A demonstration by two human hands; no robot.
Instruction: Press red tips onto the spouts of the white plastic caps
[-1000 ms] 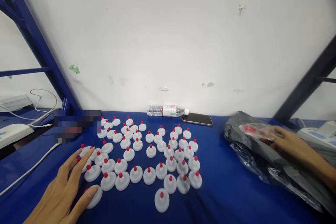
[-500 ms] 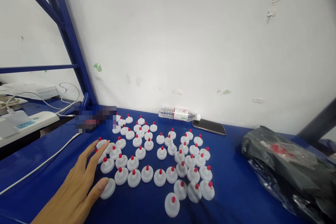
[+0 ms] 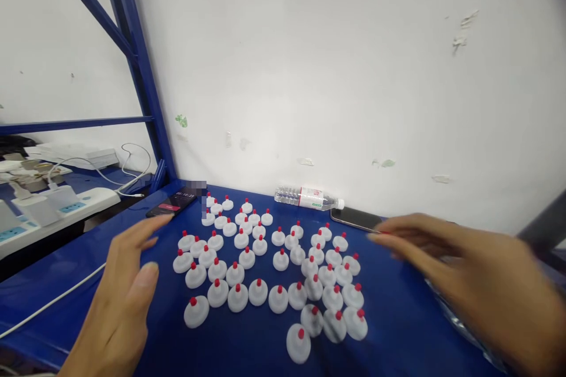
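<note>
Many white dome-shaped caps with small red tips stand in loose rows on the blue tabletop; one is the front-left white cap (image 3: 196,313). One white cap (image 3: 297,255) near the middle shows no clear red tip. At the left, my left hand (image 3: 117,294) hovers beside the rows, fingers and thumb apart, holding nothing. My right hand (image 3: 464,271), blurred, is over the right side with thumb and forefinger pinched together. A bit of a small red tip (image 3: 384,232) shows between those fingertips.
A water bottle (image 3: 309,197) lies along the wall, beside a dark phone (image 3: 356,218). Another phone (image 3: 173,202) with a lit timer lies at back left. A white cable (image 3: 57,297) crosses the left side. The plastic bag (image 3: 464,324) at right is mostly hidden by my right hand.
My right hand has come into view from the right, in front of the bag, with something red in its fingertips. My left hand has drawn back left from the caps. The view has shifted slightly.
</note>
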